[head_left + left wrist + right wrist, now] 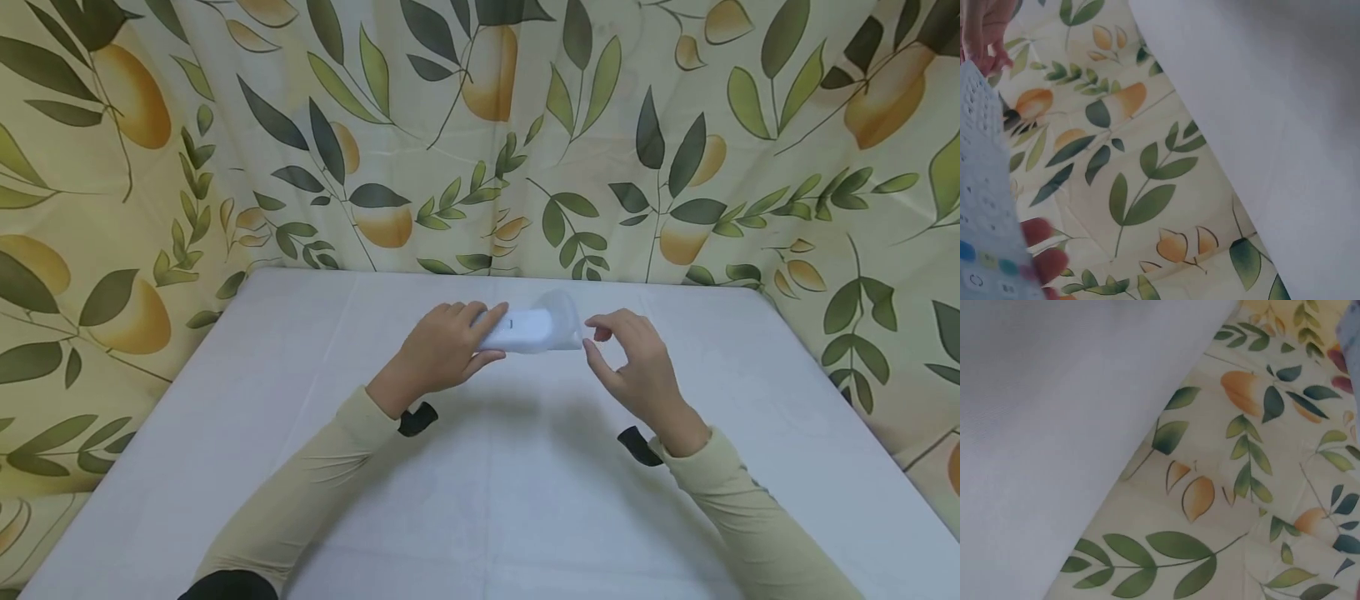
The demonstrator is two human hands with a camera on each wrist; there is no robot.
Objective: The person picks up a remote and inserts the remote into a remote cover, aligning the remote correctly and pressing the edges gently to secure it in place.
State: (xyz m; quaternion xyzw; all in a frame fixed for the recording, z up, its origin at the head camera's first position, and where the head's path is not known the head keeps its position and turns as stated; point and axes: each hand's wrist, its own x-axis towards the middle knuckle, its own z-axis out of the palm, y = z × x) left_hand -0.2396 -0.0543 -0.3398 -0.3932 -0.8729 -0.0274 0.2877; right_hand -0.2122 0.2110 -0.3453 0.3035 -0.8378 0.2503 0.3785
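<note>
Remote control (pixel 525 329) — a white handset wrapped in a clear, soft cover, held just above the middle of the far half of the tabletop (pixel 480 500). The left hand (pixel 442 350) grips its near end, fingers curled over the top and thumb beneath. In the left wrist view the button face shows at the frame's left edge, with small pale keys and a few coloured ones near the fingertips (pixel 1041 250). The right hand (pixel 637 367) is at the other end, where the loose, translucent cover (pixel 566 321) flares out past the handset; its fingers are bent and its thumb and forefinger are close together at the cover's edge, but whether they actually pinch the film cannot be told from the head view, and the right wrist view shows only cloth.

Judged from this pose, the work in hand concerns the cover at the handset's free end. To do it well, the left hand should keep a firm, steady hold on the body, while the right takes the film by its rim rather than its middle — thin plastic bunches and slips if pulled unevenly.

Count: one remote control, one cover, two hands, one tabletop with a white cloth. A curtain (pixel 480 125) printed with lemons and leaves encloses the tabletop on three sides.
</note>
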